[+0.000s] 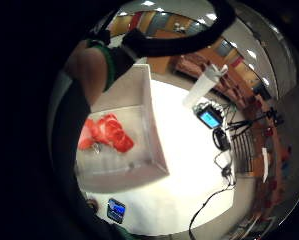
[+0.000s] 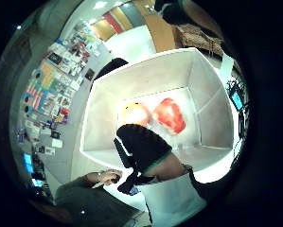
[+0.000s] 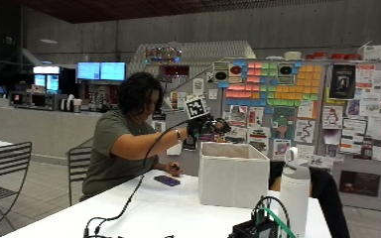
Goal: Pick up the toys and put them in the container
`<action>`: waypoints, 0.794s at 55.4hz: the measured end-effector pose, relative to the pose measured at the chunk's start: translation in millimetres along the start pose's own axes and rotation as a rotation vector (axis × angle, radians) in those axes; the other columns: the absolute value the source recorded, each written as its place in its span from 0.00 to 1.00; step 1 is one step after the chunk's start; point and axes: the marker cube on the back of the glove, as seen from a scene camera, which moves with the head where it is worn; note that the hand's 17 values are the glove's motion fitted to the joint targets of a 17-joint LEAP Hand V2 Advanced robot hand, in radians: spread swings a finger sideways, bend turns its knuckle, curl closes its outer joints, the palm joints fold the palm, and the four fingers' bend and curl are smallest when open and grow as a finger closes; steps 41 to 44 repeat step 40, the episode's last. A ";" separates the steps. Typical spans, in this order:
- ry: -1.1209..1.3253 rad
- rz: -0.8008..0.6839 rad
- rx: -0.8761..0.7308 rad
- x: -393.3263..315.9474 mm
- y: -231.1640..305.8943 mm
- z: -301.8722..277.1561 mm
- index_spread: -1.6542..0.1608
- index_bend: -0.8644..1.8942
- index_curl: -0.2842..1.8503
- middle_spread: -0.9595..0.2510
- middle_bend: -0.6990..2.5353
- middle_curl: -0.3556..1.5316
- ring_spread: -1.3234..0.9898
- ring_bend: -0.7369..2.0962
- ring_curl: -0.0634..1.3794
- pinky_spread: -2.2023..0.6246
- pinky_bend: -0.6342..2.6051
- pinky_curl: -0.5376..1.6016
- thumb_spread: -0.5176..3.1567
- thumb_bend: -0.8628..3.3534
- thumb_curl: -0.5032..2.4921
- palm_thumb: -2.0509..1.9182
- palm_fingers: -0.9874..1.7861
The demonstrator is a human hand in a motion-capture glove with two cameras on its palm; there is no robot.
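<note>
Gloved hand (image 3: 207, 126) above container (image 3: 233, 173), white table (image 3: 164, 208).

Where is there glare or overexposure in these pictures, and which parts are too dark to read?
Little finger side palm view: the table is washed out to plain white; the arm is nearly black. Thumb side palm view: the box walls are bright, yet the red toy and orange toy inside stay readable. Outside view: even indoor light, but the gloved hand is dark against the board, its fingers unclear.

no readable text, labels or numbers
</note>
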 end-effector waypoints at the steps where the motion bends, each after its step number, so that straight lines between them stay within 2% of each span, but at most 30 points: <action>1: -0.005 0.004 -0.004 0.5 6.6 -2.8 0.68 0.40 0.38 0.64 0.36 0.51 0.46 0.60 0.30 0.74 0.53 0.44 0.45 0.19 0.33 0.50 0.35; 5: 0.034 0.033 -0.051 6.8 40.2 -11.4 0.67 0.41 0.38 0.66 0.36 0.50 0.46 0.59 0.29 0.75 0.51 0.43 0.45 0.19 0.32 0.50 0.38; 10: 0.075 0.180 -0.123 21.5 79.2 -18.9 0.67 0.40 0.38 0.67 0.36 0.49 0.46 0.59 0.28 0.76 0.50 0.42 0.45 0.19 0.30 0.49 0.39; 25: -0.051 0.269 -0.308 33.0 197.7 -3.8 0.67 0.39 0.37 0.69 0.34 0.47 0.47 0.56 0.26 0.77 0.50 0.41 0.46 0.19 0.27 0.49 0.38; 33: -0.112 0.269 -0.310 46.4 228.4 10.5 0.67 0.39 0.37 0.70 0.33 0.45 0.48 0.52 0.24 0.78 0.50 0.41 0.46 0.19 0.26 0.49 0.37; 44: -0.105 0.261 -0.299 50.6 236.6 15.7 0.68 0.39 0.36 0.71 0.32 0.44 0.48 0.51 0.23 0.78 0.49 0.41 0.46 0.19 0.25 0.49 0.38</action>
